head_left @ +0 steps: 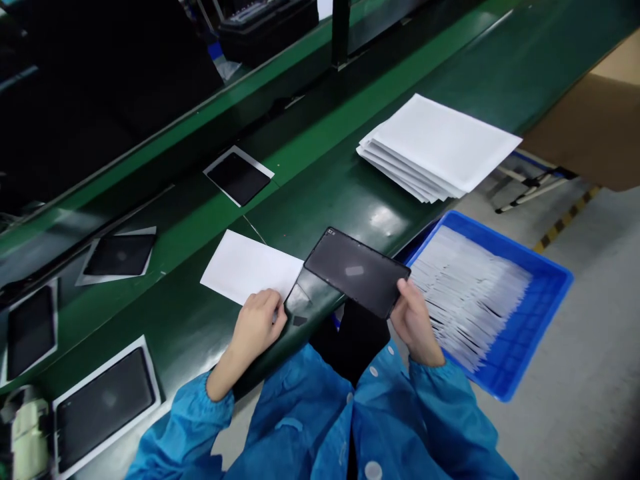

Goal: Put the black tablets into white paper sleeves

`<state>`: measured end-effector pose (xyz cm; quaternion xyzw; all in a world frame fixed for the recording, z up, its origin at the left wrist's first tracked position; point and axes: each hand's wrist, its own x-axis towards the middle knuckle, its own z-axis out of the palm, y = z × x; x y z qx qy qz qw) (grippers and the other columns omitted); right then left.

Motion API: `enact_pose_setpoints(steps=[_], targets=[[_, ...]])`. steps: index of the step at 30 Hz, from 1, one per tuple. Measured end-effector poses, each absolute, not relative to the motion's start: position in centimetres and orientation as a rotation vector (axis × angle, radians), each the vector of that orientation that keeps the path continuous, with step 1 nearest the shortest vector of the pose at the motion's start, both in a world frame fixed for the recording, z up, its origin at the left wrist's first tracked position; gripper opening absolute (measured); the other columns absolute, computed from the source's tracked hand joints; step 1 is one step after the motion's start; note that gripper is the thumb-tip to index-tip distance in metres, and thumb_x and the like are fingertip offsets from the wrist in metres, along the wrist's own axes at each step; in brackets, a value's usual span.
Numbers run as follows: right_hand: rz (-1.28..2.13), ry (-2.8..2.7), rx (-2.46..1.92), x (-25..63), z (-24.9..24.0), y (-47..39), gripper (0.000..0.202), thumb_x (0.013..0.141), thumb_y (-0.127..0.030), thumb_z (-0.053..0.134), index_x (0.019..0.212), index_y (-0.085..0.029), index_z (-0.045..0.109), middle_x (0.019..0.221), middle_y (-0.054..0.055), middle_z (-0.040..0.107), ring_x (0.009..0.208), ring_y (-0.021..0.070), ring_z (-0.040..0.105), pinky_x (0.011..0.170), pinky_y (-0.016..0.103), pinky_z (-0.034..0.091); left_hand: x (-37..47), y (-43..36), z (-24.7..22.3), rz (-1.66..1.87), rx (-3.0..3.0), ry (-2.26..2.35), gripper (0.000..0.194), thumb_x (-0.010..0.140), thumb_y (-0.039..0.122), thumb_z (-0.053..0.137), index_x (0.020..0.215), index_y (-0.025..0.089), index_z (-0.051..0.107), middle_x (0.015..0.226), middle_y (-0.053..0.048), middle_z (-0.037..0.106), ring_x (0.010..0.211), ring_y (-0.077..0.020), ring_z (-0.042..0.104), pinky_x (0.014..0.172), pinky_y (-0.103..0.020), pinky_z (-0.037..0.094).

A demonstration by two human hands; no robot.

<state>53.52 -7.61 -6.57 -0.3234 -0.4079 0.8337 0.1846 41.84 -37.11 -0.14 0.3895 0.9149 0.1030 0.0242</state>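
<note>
- Left hand (pixel 257 323): fingers curled, pressing down on the near edge of a white envelope (pixel 250 269) that lies flat on the green conveyor belt (pixel 320 180), just left of the tablet.
- Right hand (pixel 413 320): gripping the near right corner of a black tablet (pixel 356 271), which is held tilted above the belt's near edge.
- Left of the tablet: several dark tablets on white sheets (pixel 105 400) lie spaced along the belt.
- Beyond the tablet, to its right: a fanned stack of white envelopes (pixel 440 147) rests on the belt.
- Right of the tablet: a blue tray (pixel 545 293) holds rows of thin white packets.
</note>
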Motion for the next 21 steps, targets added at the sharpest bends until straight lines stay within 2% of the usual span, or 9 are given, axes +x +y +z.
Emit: enact_pose_setpoints(steps=[2,4,8,11,14,16,21], targets=[[2.355,-1.182,-0.883,53.7,-6.0,-7.9,0.06,0.071,-0.047,0.094,0.124,-0.028,0.074,0.133,0.005,0.079,0.135,0.0312,0.068,0.116,0.047,0.055,41.8,-37.1,0.4,0.276,1.121,2.801,0.014,0.096,0.018,0.049,0.083,0.022,0.052,0.079,-0.005,0.065,0.075,-0.0237,0.064,0.073,-0.035,0.047],[2.369,-1.208,-0.878,54.0,-5.8,-8.2,0.064,0.071,-0.041,0.094,0.13,-0.03,0.072,0.135,0.005,0.077,0.133,0.0301,0.069,0.115,0.046,0.055,41.6,-36.9,0.8,0.224,1.023,2.771,0.008,0.098,0.024,0.051,0.093,0.021,0.056,0.081,-0.005,0.068,0.076,-0.0246,0.067,0.072,-0.034,0.048],[2.378,-1.292,-0.911,54.4,-6.3,-8.7,0.062,0.075,-0.044,0.091,0.131,-0.03,0.071,0.128,0.004,0.08,0.123,0.0302,0.073,0.106,0.046,0.061,40.8,-35.6,1.4,0.003,0.828,2.714,0.029,0.104,0.036,0.054,0.127,0.019,0.057,0.081,-0.005,0.073,0.074,-0.0272,0.073,0.067,-0.033,0.047],[2.381,-1.359,-0.93,54.5,-6.7,-8.7,0.06,0.076,-0.048,0.09,0.13,-0.03,0.072,0.12,0.004,0.082,0.115,0.0315,0.076,0.099,0.047,0.064,40.2,-34.2,1.8,-0.151,0.784,2.7,0.021,0.106,0.032,0.05,0.119,0.02,0.06,0.086,-0.008,0.076,0.077,-0.0273,0.075,0.067,-0.032,0.046],[2.358,-1.382,-0.91,54.6,-6.8,-8.5,0.058,0.077,-0.049,0.089,0.129,-0.031,0.072,0.121,0.004,0.082,0.116,0.0309,0.076,0.101,0.046,0.062,39.8,-33.3,2.1,-0.195,0.838,2.725,0.018,0.107,0.029,0.048,0.099,0.021,0.061,0.095,-0.01,0.076,0.087,-0.027,0.075,0.07,-0.032,0.048],[2.343,-1.379,-0.913,54.6,-6.8,-8.4,0.058,0.077,-0.05,0.089,0.129,-0.032,0.072,0.121,0.004,0.082,0.117,0.0309,0.076,0.103,0.047,0.061,39.6,-33.1,2.0,-0.178,0.885,2.734,0.02,0.108,0.03,0.048,0.094,0.021,0.06,0.097,-0.011,0.074,0.092,-0.0274,0.075,0.071,-0.032,0.05],[2.34,-1.331,-0.941,54.7,-6.9,-8.3,0.054,0.074,-0.048,0.092,0.123,-0.033,0.075,0.121,0.001,0.082,0.121,0.0301,0.075,0.109,0.047,0.059,39.2,-33.6,1.2,-0.039,0.932,2.73,0.018,0.11,0.035,0.048,0.113,0.02,0.057,0.1,-0.01,0.073,0.095,-0.0264,0.073,0.073,-0.031,0.053]])
